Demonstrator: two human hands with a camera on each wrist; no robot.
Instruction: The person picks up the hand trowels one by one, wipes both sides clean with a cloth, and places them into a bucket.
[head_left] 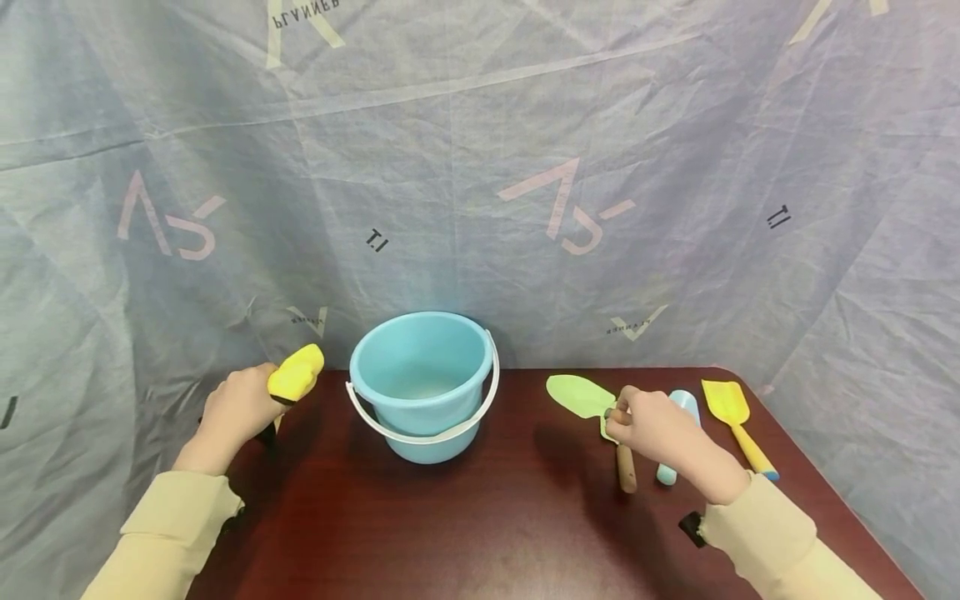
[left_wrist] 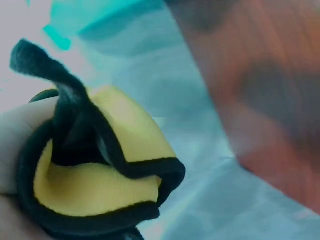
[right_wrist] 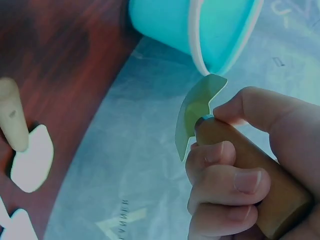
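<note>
My left hand (head_left: 238,408) grips a folded piece of yellow fabric (head_left: 297,373) with black edging. In the left wrist view the yellow fabric (left_wrist: 130,125) is bunched up, with a black strip standing up from it. My right hand (head_left: 652,425) holds a garden trowel by its wooden handle (right_wrist: 245,170), fingers curled round it. The trowel's pale green blade (head_left: 577,395) points left, toward the light blue bucket (head_left: 435,425). Below this hand lies a second green tool with a wooden handle (head_left: 626,468), its head partly hidden.
The bucket stands upright at the middle back of the dark red table (head_left: 420,533), its white handle (head_left: 442,436) hanging down in front. At the right lie a light blue tool (head_left: 684,402), partly behind my right hand, and a yellow toy shovel (head_left: 727,404). A grey printed cloth (head_left: 450,167) hangs behind.
</note>
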